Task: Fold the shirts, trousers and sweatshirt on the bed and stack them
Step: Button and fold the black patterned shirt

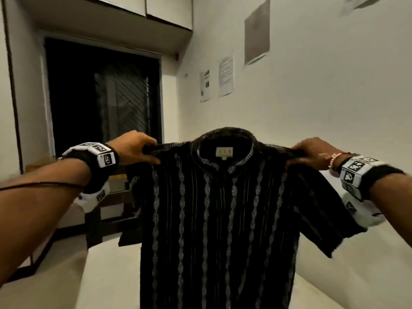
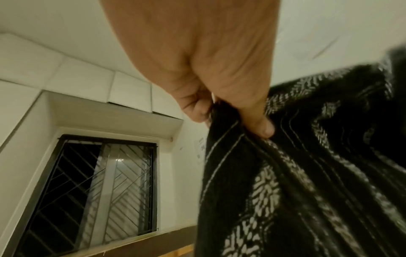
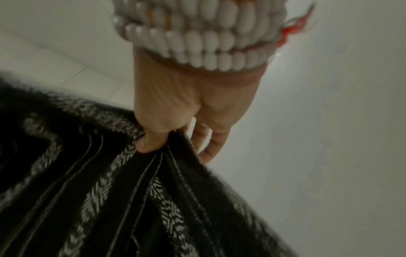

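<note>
A black short-sleeved shirt [image 1: 223, 219] with pale patterned vertical stripes hangs upright in the air in front of me, collar up with its label facing me. My left hand [image 1: 142, 150] pinches its left shoulder, and the left wrist view shows thumb and fingers closed on the shirt [image 2: 307, 173] fabric. My right hand [image 1: 305, 155] pinches the other shoulder; the right wrist view shows the thumb pressed into the shirt [image 3: 110, 191] cloth. The shirt's lower hem runs out of the head view. Other garments are not in view.
The pale bed [image 1: 107, 275] lies below the hanging shirt. A dark barred window [image 1: 104, 101] fills the far wall, with cupboards [image 1: 142, 5] above it. Papers [image 1: 225, 74] are stuck on the right wall. A low wooden ledge [image 1: 116, 197] runs under the window.
</note>
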